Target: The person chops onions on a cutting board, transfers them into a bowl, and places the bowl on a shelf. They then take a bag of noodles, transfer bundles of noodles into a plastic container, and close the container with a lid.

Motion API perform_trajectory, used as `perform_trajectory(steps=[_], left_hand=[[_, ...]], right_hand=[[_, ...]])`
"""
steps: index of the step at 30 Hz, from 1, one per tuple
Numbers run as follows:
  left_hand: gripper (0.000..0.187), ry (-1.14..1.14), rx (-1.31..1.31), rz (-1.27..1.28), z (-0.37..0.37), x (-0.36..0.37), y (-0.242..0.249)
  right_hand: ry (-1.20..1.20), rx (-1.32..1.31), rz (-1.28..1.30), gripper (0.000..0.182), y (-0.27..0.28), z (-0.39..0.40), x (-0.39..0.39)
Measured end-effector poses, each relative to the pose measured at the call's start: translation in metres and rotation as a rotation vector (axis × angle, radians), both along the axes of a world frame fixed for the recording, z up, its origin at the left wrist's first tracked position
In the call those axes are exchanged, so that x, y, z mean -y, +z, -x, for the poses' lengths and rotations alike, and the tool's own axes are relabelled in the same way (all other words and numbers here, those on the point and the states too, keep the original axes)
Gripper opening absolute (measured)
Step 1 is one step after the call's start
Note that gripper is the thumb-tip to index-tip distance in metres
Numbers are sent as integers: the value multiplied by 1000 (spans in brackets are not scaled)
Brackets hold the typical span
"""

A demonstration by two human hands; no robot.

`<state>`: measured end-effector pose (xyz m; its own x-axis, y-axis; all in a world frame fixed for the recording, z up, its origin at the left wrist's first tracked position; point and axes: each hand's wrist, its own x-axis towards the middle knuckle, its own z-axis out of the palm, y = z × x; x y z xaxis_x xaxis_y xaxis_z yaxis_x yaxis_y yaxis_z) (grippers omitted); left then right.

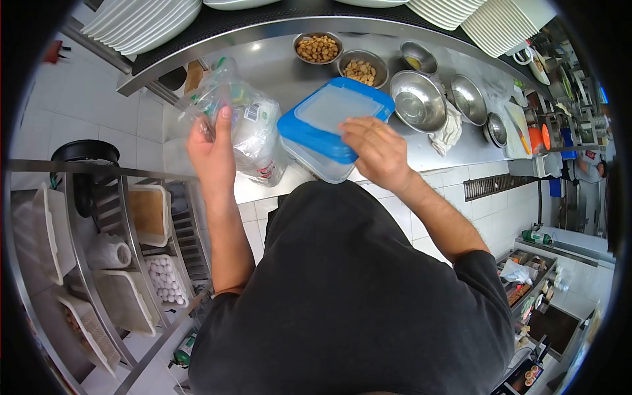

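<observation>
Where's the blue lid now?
In the head view, the blue lid is near the upper middle, under the right hand, with the plastic bag on its left and a big metal bowl on its right.

The stacked plates [148, 29] are cut off by the top edge; the blue lid [349, 89] hides much of the container [322, 163]; print on the plastic bag [263, 141] is too small to read; the far person [588, 166] is blurred.
</observation>
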<state>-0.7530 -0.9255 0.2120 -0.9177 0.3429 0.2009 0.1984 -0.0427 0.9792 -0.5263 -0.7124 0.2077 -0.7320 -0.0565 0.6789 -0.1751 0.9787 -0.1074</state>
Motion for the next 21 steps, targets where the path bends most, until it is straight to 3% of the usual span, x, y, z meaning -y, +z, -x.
perform_trajectory(steps=[7,10,11,14,17,19,21], left_hand=[[25,-8,28,-70,0,-3,0],[23,-5,40,-84,2,-1,-1],[22,-3,43,-93,3,-1,-2],[20,13,32,-91,7,4,-5],[18,31,29,-61,7,5,3],[27,47,18,-58,4,1,9],[43,61,18,-41,2,-6,15]], right_hand=[[-163,-307,186,42,24,19,-28],[-309,-388,379,38,24,22,-32],[-363,-429,400,28,20,22,-39],[-438,-583,839,20,11,17,-61],[-428,-720,1026,21,7,3,-85],[-446,-764,1055,22,9,-13,-89],[-475,-783,919,21,13,-30,-85]])
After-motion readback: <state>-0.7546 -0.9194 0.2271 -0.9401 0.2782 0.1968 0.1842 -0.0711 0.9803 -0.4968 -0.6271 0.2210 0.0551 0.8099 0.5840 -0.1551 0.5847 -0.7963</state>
